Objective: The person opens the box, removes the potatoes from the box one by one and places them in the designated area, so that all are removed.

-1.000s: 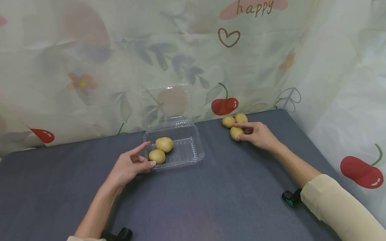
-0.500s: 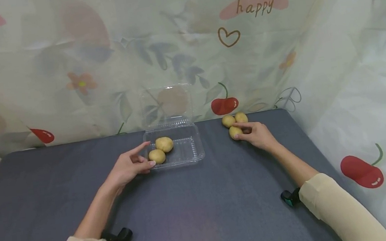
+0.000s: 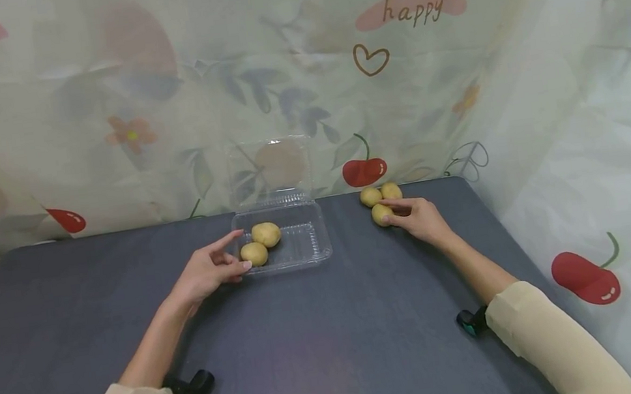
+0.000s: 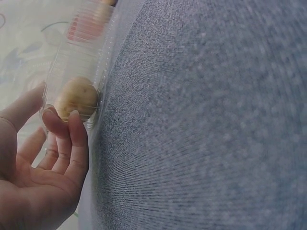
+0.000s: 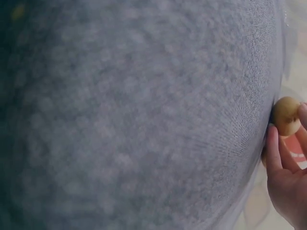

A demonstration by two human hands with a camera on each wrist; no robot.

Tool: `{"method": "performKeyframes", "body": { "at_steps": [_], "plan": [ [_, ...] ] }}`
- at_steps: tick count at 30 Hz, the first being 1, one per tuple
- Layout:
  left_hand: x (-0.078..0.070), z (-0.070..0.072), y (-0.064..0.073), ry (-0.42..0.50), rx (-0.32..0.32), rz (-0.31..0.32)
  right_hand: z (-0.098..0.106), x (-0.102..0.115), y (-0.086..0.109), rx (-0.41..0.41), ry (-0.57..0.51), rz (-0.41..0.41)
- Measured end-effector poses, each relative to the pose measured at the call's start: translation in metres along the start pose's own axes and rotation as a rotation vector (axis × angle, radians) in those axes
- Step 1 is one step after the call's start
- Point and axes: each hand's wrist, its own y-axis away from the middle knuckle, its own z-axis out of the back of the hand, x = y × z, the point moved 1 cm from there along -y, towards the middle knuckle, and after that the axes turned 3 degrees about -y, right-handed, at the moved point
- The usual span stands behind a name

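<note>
An open clear plastic container (image 3: 300, 241) stands near the table's back edge, its hinged lid (image 3: 269, 171) raised against the cloth. Inside, towards the left, lie two potatoes, one farther back (image 3: 266, 234) and one nearer (image 3: 254, 254). My left hand (image 3: 207, 277) holds the container's left side, thumb at the front corner and index finger stretched farther back along the wall. Over at the right, my right hand (image 3: 423, 219) pinches a potato (image 5: 287, 116) between thumb and fingers, low by the tabletop. Right behind it sit two more potatoes, one left (image 3: 370, 197) and one right (image 3: 391, 190).
Dark grey cloth covers the table (image 3: 303, 336). A patterned curtain (image 3: 163, 110) hangs directly behind its back edge, and a pale sheet (image 3: 629, 152) runs along the right side. Black wrist cameras sit below both sleeves.
My right hand has drawn the pinched potato very slightly left and back. The left hand stays on the container, and the head view has shifted a little.
</note>
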Motion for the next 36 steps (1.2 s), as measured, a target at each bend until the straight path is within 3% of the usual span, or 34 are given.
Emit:
{"method": "performKeyframes", "body": {
  "at_steps": [5,10,23,30,36],
  "plan": [
    [0.0,0.0,0.0,0.005,-0.002,0.003,0.003,0.002,0.001,-0.018,-0.026,0.005],
    [0.0,0.0,-0.001,0.0,-0.008,0.003,0.008,0.005,0.002,-0.087,-0.073,-0.002],
    [0.001,-0.001,-0.002,0.009,-0.008,0.005,0.009,0.016,0.006,-0.237,-0.152,0.131],
    [0.002,-0.001,-0.004,0.014,-0.007,0.009,0.005,0.053,0.015,-0.226,-0.215,0.198],
    [0.001,-0.001,-0.002,0.022,0.003,0.004,0.0,0.081,0.021,-0.194,-0.205,0.218]
  ]
}}
